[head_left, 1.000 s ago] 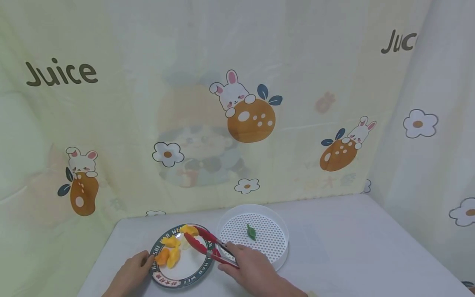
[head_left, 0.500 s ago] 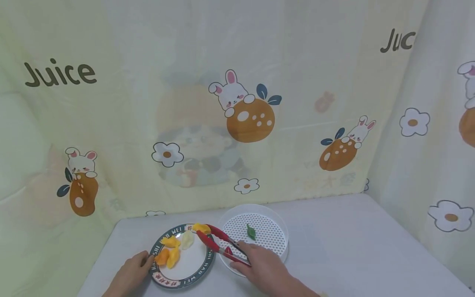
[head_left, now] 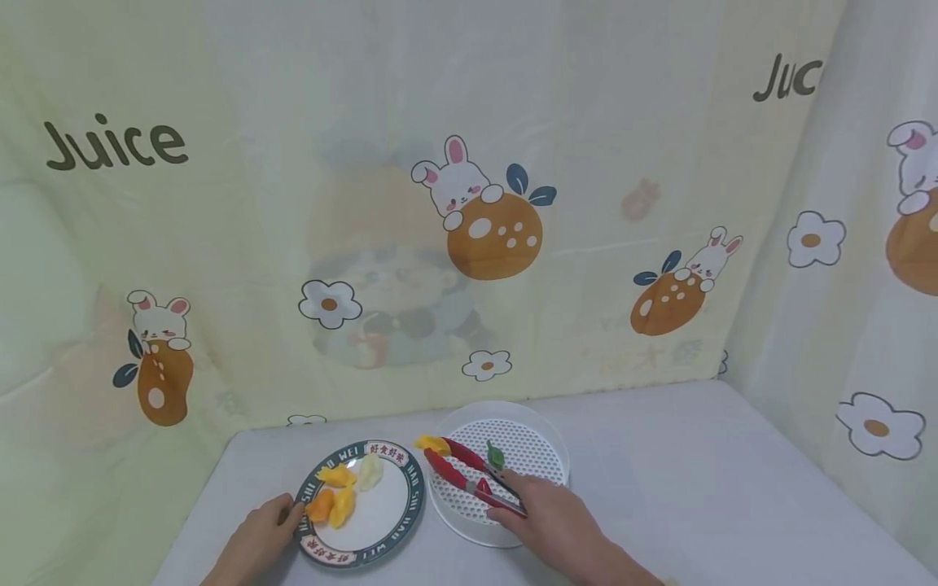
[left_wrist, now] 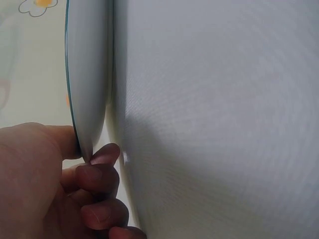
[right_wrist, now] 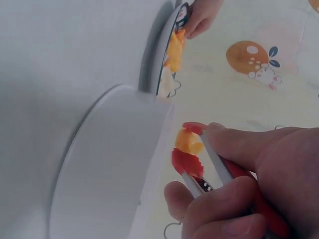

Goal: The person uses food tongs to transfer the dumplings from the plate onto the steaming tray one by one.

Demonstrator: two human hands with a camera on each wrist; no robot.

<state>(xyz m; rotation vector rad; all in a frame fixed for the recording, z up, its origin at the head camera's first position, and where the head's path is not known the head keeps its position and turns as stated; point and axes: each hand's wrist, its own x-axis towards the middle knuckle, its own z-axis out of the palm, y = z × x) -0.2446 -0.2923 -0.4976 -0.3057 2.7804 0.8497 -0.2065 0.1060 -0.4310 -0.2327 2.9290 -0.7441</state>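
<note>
My left hand (head_left: 256,537) pinches the left rim of a plate (head_left: 416,496) with a dark green lettered border. In the left wrist view, the thumb is on top and fingers lie under its edge. My right hand (head_left: 553,525) grips red-tipped tongs (head_left: 449,470). A yellow, crinkled piece (head_left: 434,444) that looks like food is held between the tong tips, over the left rim of a white round perforated tray (head_left: 531,452). On the plate lie yellow pieces (head_left: 342,509), an orange piece (head_left: 319,506) and a pale piece (head_left: 370,470).
A small green leaf-like piece (head_left: 496,457) lies in the perforated tray, which stands close to the plate's right side. Both rest on a white-covered table (head_left: 674,480). A printed curtain (head_left: 586,325) hangs behind the table and along its right side.
My right hand has carried the tongs and the yellow piece rightward, from above the plate's far rim to the tray's left rim. The left hand and plate stay where they were.
</note>
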